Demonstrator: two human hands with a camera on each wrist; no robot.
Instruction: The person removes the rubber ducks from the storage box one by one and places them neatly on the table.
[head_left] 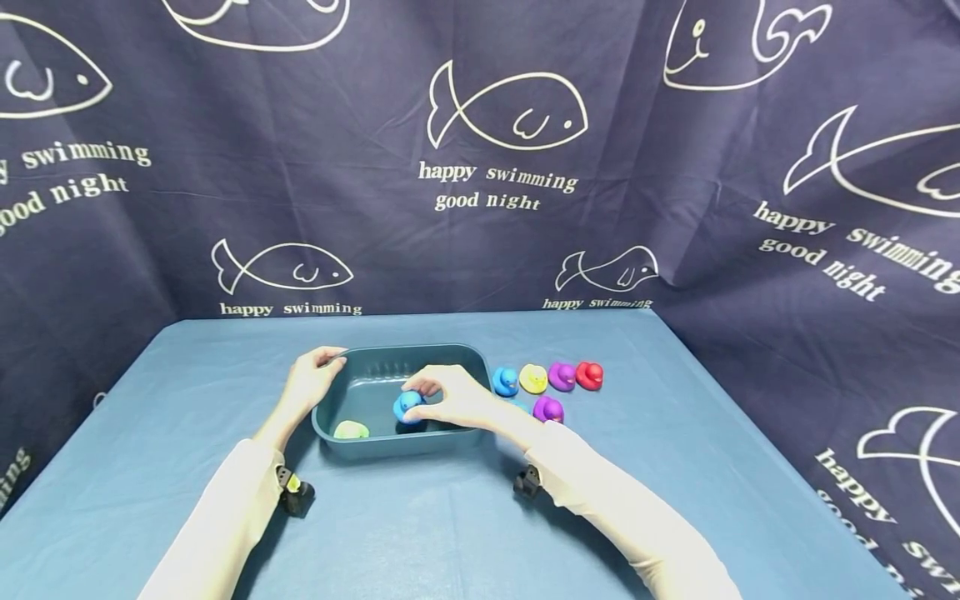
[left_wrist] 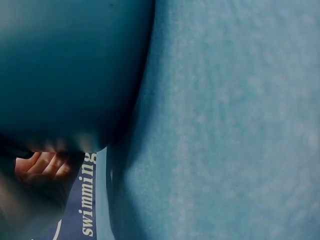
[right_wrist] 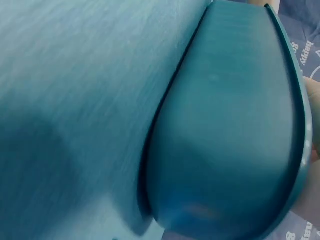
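A dark teal rectangular plastic basin [head_left: 405,446] sits on the table. My left hand [head_left: 309,379] grips its rim at the back left corner; in the left wrist view the curled fingers [left_wrist: 47,165] show against its outer wall. Inside the basin, toward the middle, my right hand [head_left: 457,396] pinches a blue rubber duck [head_left: 407,404] between thumb and fingers. A pale green rubber duck [head_left: 350,429] lies in the basin's front left corner. The right wrist view mostly takes in the basin's outer side [right_wrist: 225,120], with the right hand [right_wrist: 312,120] partly hidden behind its rim.
Right of the basin stand several rubber ducks: a blue one [head_left: 506,382], a yellow one [head_left: 533,378], a purple one [head_left: 562,376] and a red one [head_left: 589,375]. Nearer me is another purple duck [head_left: 548,409], beside something light blue mostly covered by the right hand. A blue cloth covers the table [head_left: 420,533].
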